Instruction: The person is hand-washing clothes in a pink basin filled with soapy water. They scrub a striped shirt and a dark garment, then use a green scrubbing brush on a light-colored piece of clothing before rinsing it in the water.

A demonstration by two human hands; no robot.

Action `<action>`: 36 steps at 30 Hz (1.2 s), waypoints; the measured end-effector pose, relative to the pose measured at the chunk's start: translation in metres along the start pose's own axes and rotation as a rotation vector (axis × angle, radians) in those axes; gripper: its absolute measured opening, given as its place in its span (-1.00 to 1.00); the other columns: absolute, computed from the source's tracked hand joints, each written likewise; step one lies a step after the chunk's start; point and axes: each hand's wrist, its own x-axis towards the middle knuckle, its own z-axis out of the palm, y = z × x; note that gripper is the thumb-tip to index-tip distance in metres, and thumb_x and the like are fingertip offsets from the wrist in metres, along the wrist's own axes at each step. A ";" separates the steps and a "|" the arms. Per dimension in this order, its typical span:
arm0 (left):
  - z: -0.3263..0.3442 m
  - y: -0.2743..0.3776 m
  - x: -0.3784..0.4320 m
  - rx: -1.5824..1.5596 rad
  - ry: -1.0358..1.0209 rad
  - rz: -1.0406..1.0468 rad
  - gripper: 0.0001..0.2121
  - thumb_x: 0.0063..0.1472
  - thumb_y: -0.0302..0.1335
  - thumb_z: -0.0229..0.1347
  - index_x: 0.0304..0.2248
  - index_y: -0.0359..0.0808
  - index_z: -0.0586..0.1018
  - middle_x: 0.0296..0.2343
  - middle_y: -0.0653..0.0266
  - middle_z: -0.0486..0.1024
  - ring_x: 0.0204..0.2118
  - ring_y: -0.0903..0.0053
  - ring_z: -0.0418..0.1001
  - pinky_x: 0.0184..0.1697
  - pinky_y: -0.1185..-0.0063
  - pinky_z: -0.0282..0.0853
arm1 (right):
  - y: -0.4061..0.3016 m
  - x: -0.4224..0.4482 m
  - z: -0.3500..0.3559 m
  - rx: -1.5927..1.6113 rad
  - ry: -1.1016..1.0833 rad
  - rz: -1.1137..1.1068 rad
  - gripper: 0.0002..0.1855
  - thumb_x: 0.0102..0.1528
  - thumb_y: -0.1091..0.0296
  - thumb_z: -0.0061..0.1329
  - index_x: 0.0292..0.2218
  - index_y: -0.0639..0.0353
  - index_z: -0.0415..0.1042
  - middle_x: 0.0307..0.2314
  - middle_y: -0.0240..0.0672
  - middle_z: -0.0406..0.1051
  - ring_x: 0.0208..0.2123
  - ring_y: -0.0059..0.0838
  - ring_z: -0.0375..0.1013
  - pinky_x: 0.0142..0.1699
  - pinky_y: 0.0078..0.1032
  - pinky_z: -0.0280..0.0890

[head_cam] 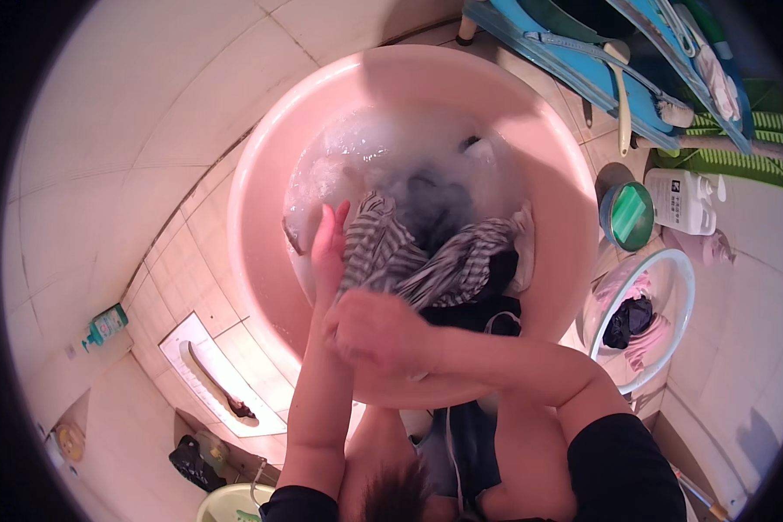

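Note:
A large pink plastic tub holds cloudy, sudsy water and laundry. My left hand points up inside its left part, fingers extended, palm beside a black-and-white striped cloth. Across my left wrist lies my right hand, slightly blurred and curled into a fist on the lower end of that cloth; its fingertips are hidden. Another bunched part of striped cloth extends to the right. Dark fabric is partly under water behind it, and black fabric with a white cord lies near the tub's front.
Right of the tub are a bowl with green soap, a white pump bottle and a pale-blue-rimmed basin with clothes. Blue racks with brushes stand at upper right. A squat toilet and green pump bottle are at left.

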 end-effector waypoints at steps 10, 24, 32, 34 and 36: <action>-0.001 -0.011 -0.015 -0.011 -0.161 0.185 -0.77 0.21 -0.41 -0.09 -0.23 -0.39 0.41 -0.29 0.22 0.42 -0.31 0.57 0.39 -0.23 0.65 0.35 | 0.047 0.045 -0.047 -0.507 0.097 0.063 -0.84 -0.05 0.19 -0.11 -0.55 0.03 0.35 -0.64 -0.28 0.34 -0.55 -0.28 0.39 -0.53 -0.35 0.27; -0.065 -0.068 0.036 1.453 0.358 0.434 -0.24 0.01 -0.15 0.14 0.01 -0.56 0.09 -0.01 -0.26 0.08 0.04 -0.03 0.09 0.08 0.31 0.05 | 0.130 0.028 -0.089 -1.208 0.015 0.785 -0.38 -0.19 -0.13 0.09 -0.12 -0.08 0.34 -0.09 -0.26 0.20 -0.01 -0.24 0.17 -0.11 -0.06 0.19; -0.097 -0.077 0.045 1.103 0.290 0.246 -0.56 0.22 -0.29 -0.06 0.01 -0.31 0.18 -0.18 0.18 0.38 -0.16 0.27 0.38 -0.10 0.44 0.29 | 0.189 0.017 -0.109 -0.828 -0.109 0.850 -0.57 -0.28 0.12 0.13 -0.31 0.03 0.45 -0.10 -0.28 0.23 -0.04 -0.16 0.22 -0.04 -0.21 0.20; -0.101 -0.069 0.048 0.432 0.228 0.283 -0.60 0.24 -0.25 -0.10 -0.02 -0.28 0.22 -0.19 0.21 0.38 -0.15 0.35 0.38 -0.11 0.46 0.32 | 0.168 0.023 -0.107 -0.815 0.175 0.702 -0.57 -0.31 0.26 0.06 -0.29 0.05 0.47 -0.10 -0.28 0.24 -0.07 -0.16 0.23 -0.01 -0.28 0.19; -0.064 -0.053 0.035 0.042 0.240 0.211 -0.61 0.26 -0.15 -0.19 -0.07 -0.25 0.26 -0.20 0.19 0.37 -0.15 0.44 0.38 -0.12 0.48 0.35 | 0.143 0.020 -0.089 -0.731 0.127 0.382 -0.54 -0.34 0.28 0.07 -0.28 0.07 0.46 -0.10 -0.29 0.25 -0.09 -0.18 0.24 0.01 -0.33 0.16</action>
